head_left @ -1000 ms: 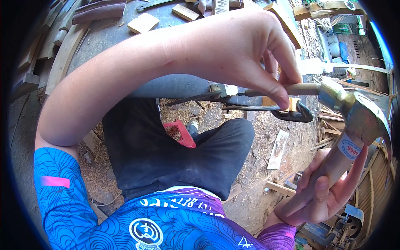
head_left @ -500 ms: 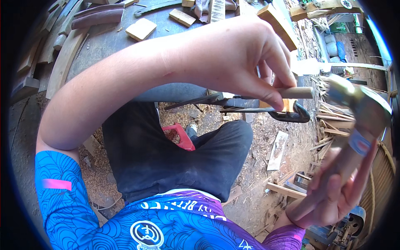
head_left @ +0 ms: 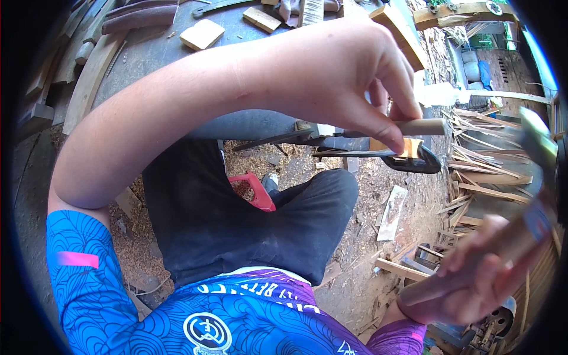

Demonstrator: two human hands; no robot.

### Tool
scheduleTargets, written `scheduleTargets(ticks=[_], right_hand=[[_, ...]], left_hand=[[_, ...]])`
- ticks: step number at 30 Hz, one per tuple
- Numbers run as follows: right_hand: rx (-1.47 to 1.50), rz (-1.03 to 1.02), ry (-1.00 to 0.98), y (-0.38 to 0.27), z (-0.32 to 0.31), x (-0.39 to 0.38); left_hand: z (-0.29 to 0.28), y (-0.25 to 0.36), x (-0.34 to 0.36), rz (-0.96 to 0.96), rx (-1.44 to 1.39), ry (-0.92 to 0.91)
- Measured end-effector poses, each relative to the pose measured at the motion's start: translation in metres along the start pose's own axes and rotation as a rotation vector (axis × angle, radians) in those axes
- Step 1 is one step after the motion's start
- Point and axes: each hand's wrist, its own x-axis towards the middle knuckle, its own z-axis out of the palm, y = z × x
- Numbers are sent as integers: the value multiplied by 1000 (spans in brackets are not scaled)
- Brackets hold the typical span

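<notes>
My left hand [head_left: 373, 89] pinches a slim tool with a round wooden handle [head_left: 432, 126] and a dark shank, held horizontally over the bench edge [head_left: 236, 124]. Just beneath lie a long dark blade [head_left: 266, 141] and a black-handled tool [head_left: 420, 164] with a light wooden piece by its grip; how they join is unclear. At the lower right my right hand [head_left: 473, 278] is closed round the wooden handle of a hammer [head_left: 535, 136], whose metal head is motion-blurred near the right rim, away from the handle's end.
Wood blocks [head_left: 201, 34] and boards [head_left: 86, 89] sit on the bench. Scrap sticks [head_left: 479, 154] pile at the right. Below are my dark-clad legs [head_left: 236, 236], a red plastic object [head_left: 260, 192], sawdust, a loose board [head_left: 391, 213] and metal machinery [head_left: 500, 322] at the lower right.
The hammer head was against the handle's end a second ago; it has swung rightward, away from it, with my right hand. My left hand has stayed nearly still.
</notes>
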Motion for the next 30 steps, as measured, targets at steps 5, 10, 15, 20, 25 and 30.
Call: scheduleTargets(ticks=[5, 10, 15, 20, 25, 30], right_hand=[[117, 233, -105, 9, 19, -8], [206, 264, -54, 6, 20, -12], [232, 318, -33, 10, 16, -19], [137, 413, 148, 1, 30, -17], [152, 442, 143, 0, 28, -22], [180, 474, 138, -1, 27, -25]], left_hand=[[-3, -4, -4, -15, 12, -10], [-9, 1, -1, -280, -131, -106], [-8, -2, -3, -395, -378, -236], [-15, 7, 1, -285, -198, -26], [-23, 15, 5, -10, -165, -192], [-15, 20, 1, -1, -166, -177]])
